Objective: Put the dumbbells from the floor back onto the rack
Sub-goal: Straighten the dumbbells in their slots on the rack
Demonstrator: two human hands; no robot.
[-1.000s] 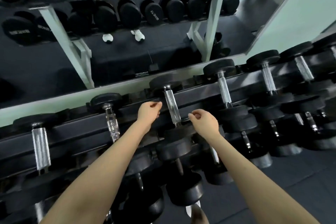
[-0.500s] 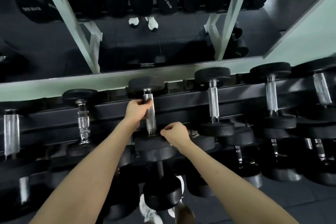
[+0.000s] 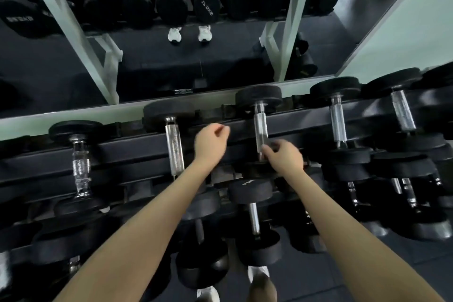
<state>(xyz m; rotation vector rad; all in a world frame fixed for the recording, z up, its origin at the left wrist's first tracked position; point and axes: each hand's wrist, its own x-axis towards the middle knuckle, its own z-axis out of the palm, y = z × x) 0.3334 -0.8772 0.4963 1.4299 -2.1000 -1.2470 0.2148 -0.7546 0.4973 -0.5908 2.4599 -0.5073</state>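
Note:
A long black rack [image 3: 137, 147] crosses the view, with several black dumbbells lying across its rails. My right hand [image 3: 285, 158] has its fingers curled on the near end of the chrome handle of one top-row dumbbell [image 3: 259, 127]. My left hand [image 3: 210, 142] hovers half curled over the rail, holding nothing, between that dumbbell and the dumbbell to its left [image 3: 174, 147]. Another dumbbell [image 3: 252, 206] lies on the lower tier under my hands.
A wall mirror [image 3: 220, 56] behind the rack reflects the dumbbells, white rack legs and white shoes. More dumbbells [image 3: 339, 120] fill the rack to the right, and one with a clear handle [image 3: 79, 164] lies at the left. My shoes [image 3: 257, 274] stand on dark floor.
My left hand has let go of the dumbbell handle it gripped and moved right. My right hand left that dumbbell's near head and now sits on the neighbouring dumbbell's handle.

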